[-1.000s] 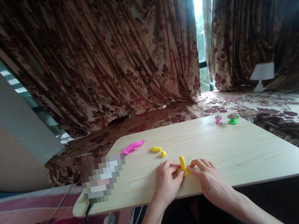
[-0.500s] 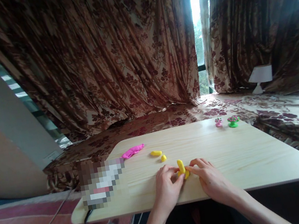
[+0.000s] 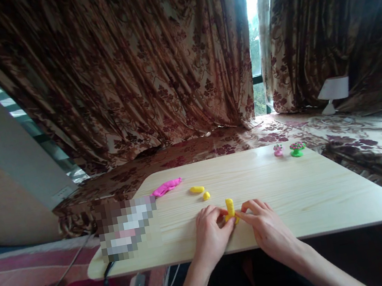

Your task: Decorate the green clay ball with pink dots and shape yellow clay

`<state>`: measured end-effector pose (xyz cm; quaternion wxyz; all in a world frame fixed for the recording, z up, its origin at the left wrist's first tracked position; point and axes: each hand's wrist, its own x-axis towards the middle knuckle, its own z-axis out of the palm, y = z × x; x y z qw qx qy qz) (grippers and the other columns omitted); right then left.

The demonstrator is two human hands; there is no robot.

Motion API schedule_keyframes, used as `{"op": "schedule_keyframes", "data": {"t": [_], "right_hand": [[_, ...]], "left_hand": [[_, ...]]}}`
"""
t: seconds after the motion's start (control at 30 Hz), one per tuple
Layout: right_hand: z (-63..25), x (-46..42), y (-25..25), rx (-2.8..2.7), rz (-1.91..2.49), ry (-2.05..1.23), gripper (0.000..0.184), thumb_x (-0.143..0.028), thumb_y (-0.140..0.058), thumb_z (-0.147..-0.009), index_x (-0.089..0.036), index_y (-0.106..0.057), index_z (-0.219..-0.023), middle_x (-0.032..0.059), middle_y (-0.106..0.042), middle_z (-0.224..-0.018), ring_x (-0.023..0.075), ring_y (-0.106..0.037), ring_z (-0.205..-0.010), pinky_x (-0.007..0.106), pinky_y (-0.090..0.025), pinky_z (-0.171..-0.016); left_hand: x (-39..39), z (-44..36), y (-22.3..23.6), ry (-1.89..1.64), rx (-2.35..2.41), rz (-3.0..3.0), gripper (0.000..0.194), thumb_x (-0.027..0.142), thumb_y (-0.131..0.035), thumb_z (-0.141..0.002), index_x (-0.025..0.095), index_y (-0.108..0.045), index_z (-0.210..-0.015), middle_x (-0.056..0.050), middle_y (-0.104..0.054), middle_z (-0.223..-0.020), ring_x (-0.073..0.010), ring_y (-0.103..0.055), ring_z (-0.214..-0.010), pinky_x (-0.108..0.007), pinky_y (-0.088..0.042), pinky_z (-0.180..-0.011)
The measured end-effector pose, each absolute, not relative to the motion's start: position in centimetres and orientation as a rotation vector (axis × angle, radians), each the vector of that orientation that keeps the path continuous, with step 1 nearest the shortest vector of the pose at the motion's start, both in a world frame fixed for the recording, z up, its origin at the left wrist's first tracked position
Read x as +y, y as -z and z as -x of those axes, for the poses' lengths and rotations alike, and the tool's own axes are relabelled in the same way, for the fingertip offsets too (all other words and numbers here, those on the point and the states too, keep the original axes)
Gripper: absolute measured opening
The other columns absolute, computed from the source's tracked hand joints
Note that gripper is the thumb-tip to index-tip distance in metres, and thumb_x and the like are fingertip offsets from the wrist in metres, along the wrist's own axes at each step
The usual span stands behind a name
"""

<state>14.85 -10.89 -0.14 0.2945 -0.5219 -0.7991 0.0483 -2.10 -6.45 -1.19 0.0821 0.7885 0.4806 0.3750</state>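
Note:
A yellow modelling clay piece (image 3: 229,205) stands upright on the wooden table, a thick stalk rising from a wider base that the fingers partly cover. My left hand (image 3: 210,233) pinches the base from the left with thumb and fingers. From the other side my right hand (image 3: 264,221) presses its fingertips against the same base; its fingers are bent in. Just beyond my left hand lie a small yellow clay lump (image 3: 206,195) and a short yellow clay roll (image 3: 197,190).
Pink clay (image 3: 167,187) lies at the table's far left, beside a blurred-out object (image 3: 128,228) with a black strap. Two small clay figures, one pink (image 3: 278,150) and one green (image 3: 297,149), stand at the far right edge. A white lamp (image 3: 333,91) stands behind.
The whole view has shifted a little upward. My fingers have closed in around the base of the clay piece, hiding more of it; the other clay pieces stay put.

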Motion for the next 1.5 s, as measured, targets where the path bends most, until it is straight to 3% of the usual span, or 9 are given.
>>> {"op": "schedule_keyframes", "data": {"t": [0.3, 0.53, 0.83, 1.5], "right_hand": [[-14.7, -10.9, -0.2, -2.184, 1.444, -0.058, 0.055, -0.002, -0.042, -0.072, -0.029, -0.053, -0.119, 0.0061, -0.053, -0.097, 0.0215, -0.042, -0.098, 0.034, -0.030, -0.085], [-15.5, -10.3, 0.4, -2.091, 1.352, -0.206, 0.064, 0.003, -0.036, -0.071, -0.029, -0.045, -0.126, 0.0039, -0.055, -0.103, 0.0181, -0.043, -0.099, 0.031, -0.032, -0.085], [-15.3, -10.5, 0.5, -2.073, 1.363, -0.168, 0.066, 0.003, -0.037, -0.068, -0.030, -0.048, -0.124, 0.0047, -0.052, -0.104, 0.0194, -0.041, -0.098, 0.032, -0.033, -0.084], [-14.6, -10.9, -0.8, -2.310, 1.412, 0.019, 0.041, -0.005, -0.041, -0.075, -0.019, -0.056, -0.110, 0.0095, -0.053, -0.100, 0.0229, -0.041, -0.100, 0.036, -0.030, -0.087]], "left_hand": [[-6.3, 2.0, 1.3, -1.125, 1.441, -2.359, 0.007, 0.027, -0.062, -0.071, 0.020, -0.060, -0.074, -0.001, -0.060, -0.076, -0.0179, -0.055, -0.079, -0.032, -0.042, -0.076], [-6.5, 2.5, 0.9, -1.101, 1.370, -2.370, 0.022, 0.020, -0.057, -0.073, 0.024, -0.063, -0.094, -0.003, -0.061, -0.091, -0.0195, -0.056, -0.090, -0.034, -0.042, -0.084], [-6.3, 2.1, 1.2, -1.166, 1.405, -2.299, 0.007, 0.027, -0.061, -0.072, 0.021, -0.063, -0.076, -0.002, -0.061, -0.080, -0.0181, -0.056, -0.081, -0.032, -0.043, -0.077], [-6.4, 2.1, 1.2, -1.130, 1.428, -2.380, 0.011, 0.030, -0.061, -0.072, 0.020, -0.061, -0.071, -0.001, -0.059, -0.071, -0.0171, -0.054, -0.075, -0.029, -0.041, -0.072]]}}
